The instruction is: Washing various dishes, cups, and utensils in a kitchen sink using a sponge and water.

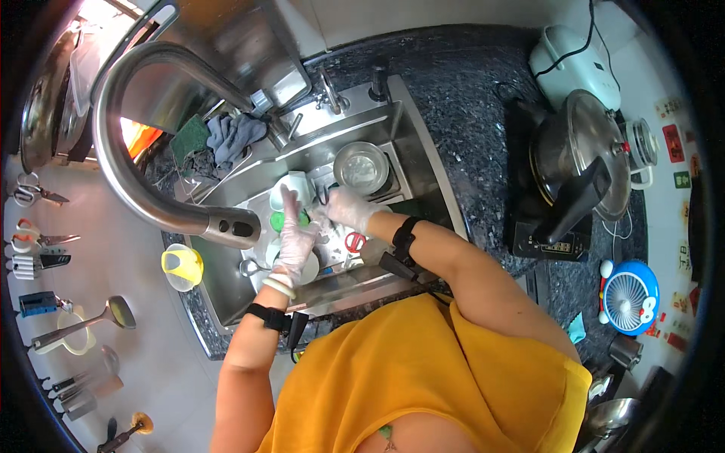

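Both my hands are over a stainless steel sink (447, 198), in clear disposable gloves. My left hand (295, 238) has its fingers stretched out over white dishes, beside a green round item (277, 221). My right hand (348, 208) is curled at a small dark-looped item (323, 195); whether it grips this is unclear. A white bowl (291, 189) lies just beyond my left fingertips. Behind my right hand stands a round metal bowl (361, 168). A red ring-shaped item (355, 242) lies below my right hand. A metal ladle (249, 268) rests left of my left wrist.
A large pull-out faucet (113, 147) arches over the sink's left side. Grey cloths (232, 136) and a green scouring pad (190, 139) hang behind it. A yellow cup (182, 267) stands at the left edge. At right, a pressure cooker (583, 153) sits on an induction cooktop (549, 240).
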Motion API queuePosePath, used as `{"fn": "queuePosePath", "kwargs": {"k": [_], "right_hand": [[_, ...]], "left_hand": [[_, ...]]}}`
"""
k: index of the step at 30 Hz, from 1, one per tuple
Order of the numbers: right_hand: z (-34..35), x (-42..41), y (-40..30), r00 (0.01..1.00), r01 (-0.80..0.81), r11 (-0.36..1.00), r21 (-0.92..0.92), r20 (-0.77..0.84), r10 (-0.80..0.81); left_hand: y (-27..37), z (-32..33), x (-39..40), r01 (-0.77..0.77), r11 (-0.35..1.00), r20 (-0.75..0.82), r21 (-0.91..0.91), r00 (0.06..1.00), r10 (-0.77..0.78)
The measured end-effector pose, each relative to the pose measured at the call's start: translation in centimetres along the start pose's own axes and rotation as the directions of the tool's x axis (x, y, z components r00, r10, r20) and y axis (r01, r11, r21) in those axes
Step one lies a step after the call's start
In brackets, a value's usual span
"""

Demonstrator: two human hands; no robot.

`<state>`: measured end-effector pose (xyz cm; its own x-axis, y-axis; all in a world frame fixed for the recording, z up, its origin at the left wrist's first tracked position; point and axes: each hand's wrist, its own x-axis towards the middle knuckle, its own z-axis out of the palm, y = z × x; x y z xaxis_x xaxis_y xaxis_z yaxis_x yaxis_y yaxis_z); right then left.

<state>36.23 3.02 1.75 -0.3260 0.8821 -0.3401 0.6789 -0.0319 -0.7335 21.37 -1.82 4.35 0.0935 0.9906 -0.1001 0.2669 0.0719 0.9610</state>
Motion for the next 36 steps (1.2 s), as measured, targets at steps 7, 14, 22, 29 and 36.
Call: {"fn": "queuePosePath", "kwargs": {"k": [7,14,22,29,36], "right_hand": [[-1.8,0.7,-2.5,0.934,-0.357,0.597,0.718,0.291,0.209],[-4.2,1.2,7.5,0.807,-0.293,0.955,0.038,-0.526,0.269],[1.7,2.1,10.6,0.984,0.116,0.575,-0.81,0.174,0.047],[3.1,1.7,7.9,0.955,0.296,0.419,-0.858,0.272,-0.118],[0.5,0.7,8.8,0.973,0.219,0.729,-0.649,0.199,-0.115]], "left_hand": [[-4.3,-2.8,0.8,0.218,0.949,0.225,0.227,0.937,-0.269],[-1.5,-5.5,-1.5,0.437,0.756,-0.061,0.487,0.881,-0.47],[-4.0,-10.0,-2.0,0.571,0.713,-0.136,0.407,0.81,-0.571],[-4.2,-10.4,-2.2,0.629,0.69,-0.174,0.358,0.771,-0.613],[-2.3,-9.6,-2.9,0.662,0.7,-0.149,0.268,0.746,-0.649]]}}
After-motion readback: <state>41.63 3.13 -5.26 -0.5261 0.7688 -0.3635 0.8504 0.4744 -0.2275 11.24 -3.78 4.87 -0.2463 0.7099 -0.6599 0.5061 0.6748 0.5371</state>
